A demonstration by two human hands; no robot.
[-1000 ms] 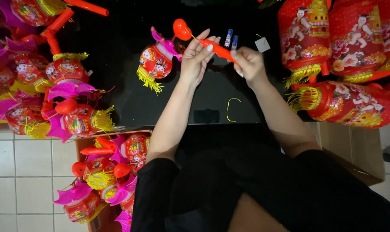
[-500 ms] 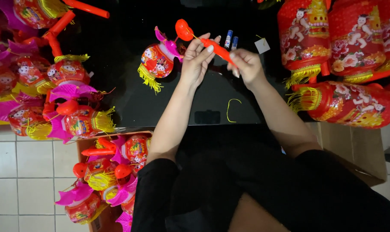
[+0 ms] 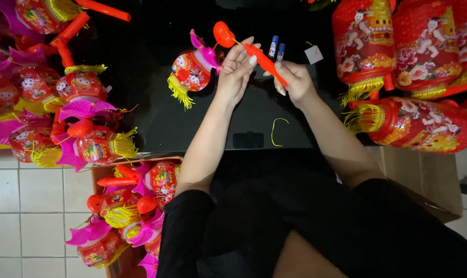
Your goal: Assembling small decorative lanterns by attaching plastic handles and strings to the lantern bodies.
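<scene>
Right hand (image 3: 294,82) pinches the near end of the orange handle stick (image 3: 261,61); your left hand (image 3: 235,72) closes its fingers on the middle, above the far part of the black table (image 3: 202,123). Keep the stick level and the grip light, so the red lantern (image 3: 191,72) on its left hangs free. Two small batteries (image 3: 276,49) lie just beyond.

The orange stick (image 3: 261,61) looks like smooth, glossy plastic. Left of it, the small red lantern (image 3: 192,72) has a shiny printed skin, maybe plastic film, with a stringy yellow fringe. Under the stick, the black table (image 3: 156,118) is smooth and slightly reflective.
</scene>
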